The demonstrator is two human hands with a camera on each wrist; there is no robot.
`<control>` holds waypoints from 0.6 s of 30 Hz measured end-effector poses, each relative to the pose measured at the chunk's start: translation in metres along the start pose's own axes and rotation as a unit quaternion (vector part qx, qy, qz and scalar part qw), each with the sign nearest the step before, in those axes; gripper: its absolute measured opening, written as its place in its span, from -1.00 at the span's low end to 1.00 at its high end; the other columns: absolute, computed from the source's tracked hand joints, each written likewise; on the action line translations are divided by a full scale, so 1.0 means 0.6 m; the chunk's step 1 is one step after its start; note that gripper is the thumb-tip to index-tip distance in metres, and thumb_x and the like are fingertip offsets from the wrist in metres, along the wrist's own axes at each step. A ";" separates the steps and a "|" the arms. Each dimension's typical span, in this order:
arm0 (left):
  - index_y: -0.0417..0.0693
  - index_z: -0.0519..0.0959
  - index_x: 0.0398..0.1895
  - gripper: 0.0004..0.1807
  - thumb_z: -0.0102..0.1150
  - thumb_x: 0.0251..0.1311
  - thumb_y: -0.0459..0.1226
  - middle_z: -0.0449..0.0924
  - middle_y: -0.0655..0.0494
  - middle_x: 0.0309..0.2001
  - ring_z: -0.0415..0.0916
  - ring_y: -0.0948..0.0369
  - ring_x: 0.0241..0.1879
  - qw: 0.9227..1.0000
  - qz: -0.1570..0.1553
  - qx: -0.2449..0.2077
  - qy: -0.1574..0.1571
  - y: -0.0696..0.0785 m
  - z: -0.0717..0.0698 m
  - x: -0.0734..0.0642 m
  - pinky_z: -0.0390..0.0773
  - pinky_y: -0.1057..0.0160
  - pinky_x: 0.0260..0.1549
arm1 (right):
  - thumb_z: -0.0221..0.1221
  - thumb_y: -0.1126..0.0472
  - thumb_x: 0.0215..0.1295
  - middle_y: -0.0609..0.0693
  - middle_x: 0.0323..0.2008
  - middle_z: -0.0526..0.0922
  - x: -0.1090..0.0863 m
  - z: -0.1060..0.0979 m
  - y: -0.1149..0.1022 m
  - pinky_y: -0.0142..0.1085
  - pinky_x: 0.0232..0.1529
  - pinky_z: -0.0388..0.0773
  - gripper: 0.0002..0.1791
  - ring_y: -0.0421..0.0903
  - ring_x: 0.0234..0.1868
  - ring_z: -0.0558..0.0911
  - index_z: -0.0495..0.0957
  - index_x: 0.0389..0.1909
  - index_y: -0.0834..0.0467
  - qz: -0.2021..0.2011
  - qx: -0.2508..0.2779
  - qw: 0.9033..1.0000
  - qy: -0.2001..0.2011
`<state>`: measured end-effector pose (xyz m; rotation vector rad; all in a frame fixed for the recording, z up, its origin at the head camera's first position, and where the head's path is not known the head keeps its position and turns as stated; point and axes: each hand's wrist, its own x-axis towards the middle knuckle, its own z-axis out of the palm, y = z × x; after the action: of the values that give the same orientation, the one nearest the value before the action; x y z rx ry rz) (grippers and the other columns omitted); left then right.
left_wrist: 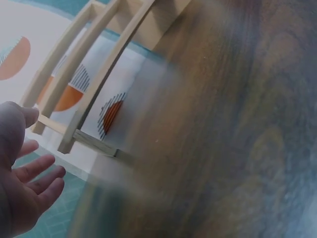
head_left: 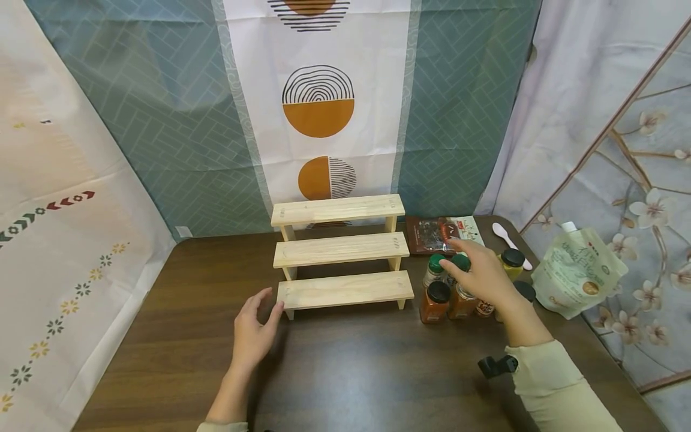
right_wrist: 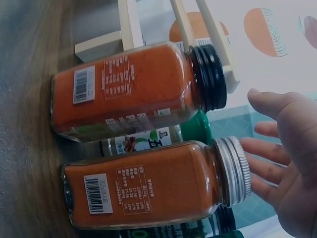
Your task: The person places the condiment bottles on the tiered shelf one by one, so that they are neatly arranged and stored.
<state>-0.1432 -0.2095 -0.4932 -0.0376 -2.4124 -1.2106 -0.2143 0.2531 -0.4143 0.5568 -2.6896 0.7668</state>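
glass jars (right_wrist: pixel 138 186) nr r hand (head_left: pixel 483 279)

Mid-frame in the head view, the rack (head_left: pixel 345 291) is pale, matt wood; the table (head_left: pixel 356 366) below is faintly glossy woodgrain. At right, the jars (head_left: pixel 433 311) are glossy glass, the packet (head_left: pixel 429 235) shiny plastic. The upper-left curtain (head_left: pixel 146 120) is creased cloth. Lower right in the right wrist view, one lid (right_wrist: pixel 232 171) is ridged metal.
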 end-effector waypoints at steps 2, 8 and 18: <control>-0.30 0.53 0.22 -0.55 0.30 0.36 -0.24 0.60 -0.28 0.08 0.57 -0.20 0.08 0.999 -0.027 -0.014 -0.008 -0.004 0.002 -0.001 0.55 -0.19 0.05 | 0.28 0.02 0.42 0.32 0.27 0.50 0.006 0.002 0.005 0.29 0.24 0.36 -0.37 0.34 0.29 0.44 0.43 0.35 0.30 0.004 -0.003 1.000 -0.025; -0.31 0.48 0.28 -0.51 0.19 0.45 -0.17 0.60 -0.23 0.12 0.63 -0.07 0.06 0.992 -0.108 -0.058 -0.041 -0.011 0.008 0.000 0.61 0.01 0.04 | 0.27 0.02 0.42 0.33 0.28 0.49 0.025 0.012 0.013 0.25 0.26 0.38 -0.34 0.32 0.29 0.45 0.40 0.36 0.34 -0.007 -0.011 0.997 -0.082; -0.25 0.50 0.27 -0.55 0.19 0.45 -0.18 0.59 -0.20 0.13 0.61 -0.06 0.09 0.981 -0.157 -0.102 -0.054 -0.012 0.021 0.004 0.62 0.17 0.02 | 0.40 0.17 0.27 0.22 -0.06 0.72 0.042 0.017 0.016 0.02 -0.15 0.64 -0.50 0.11 -0.16 0.70 0.60 0.15 0.35 -0.045 -0.029 0.992 -0.117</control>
<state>-0.1515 -0.2043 -0.5043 0.2298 -2.4407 -1.6320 -0.2425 0.2481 -0.4174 0.7944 -2.8645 0.6312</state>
